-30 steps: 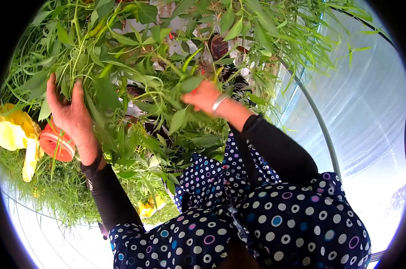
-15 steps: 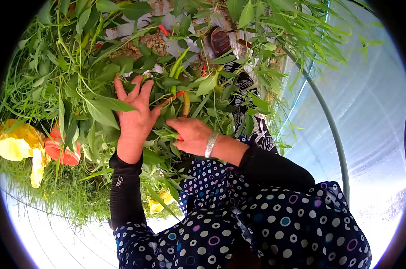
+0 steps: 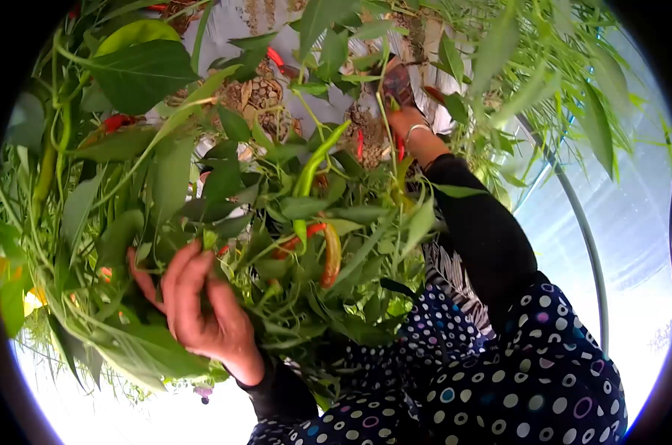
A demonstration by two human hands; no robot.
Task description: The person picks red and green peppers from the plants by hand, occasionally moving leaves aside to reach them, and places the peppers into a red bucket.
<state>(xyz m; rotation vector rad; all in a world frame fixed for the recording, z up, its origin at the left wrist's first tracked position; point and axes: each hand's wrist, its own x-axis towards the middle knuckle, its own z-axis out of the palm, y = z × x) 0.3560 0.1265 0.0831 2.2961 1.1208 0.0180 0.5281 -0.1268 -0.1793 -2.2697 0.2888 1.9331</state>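
Observation:
My left hand [image 3: 206,308] is among the pepper leaves at the lower left, fingers curved and apart, with no pepper visible in it. My right hand [image 3: 408,124], a silver bracelet at its wrist, reaches to the upper middle; leaves and stems hide its fingertips. Just below it hangs a red pepper [image 3: 400,147]; whether the hand touches it is unclear. Between the hands are a long green pepper [image 3: 315,167] and a curved orange-brown pepper [image 3: 332,256].
Another red pepper [image 3: 276,58] shows at the top, over pale ground sheeting [image 3: 236,22] with soil and dry leaves. A shoe [image 3: 396,80] is beside my right hand. A curved grey pipe [image 3: 584,230] stands before plastic film at the right.
My right hand has moved up and right, away from my left hand. My left hand sits lower in view. The plants appear larger, and the red container and most of the yellow bag have left view.

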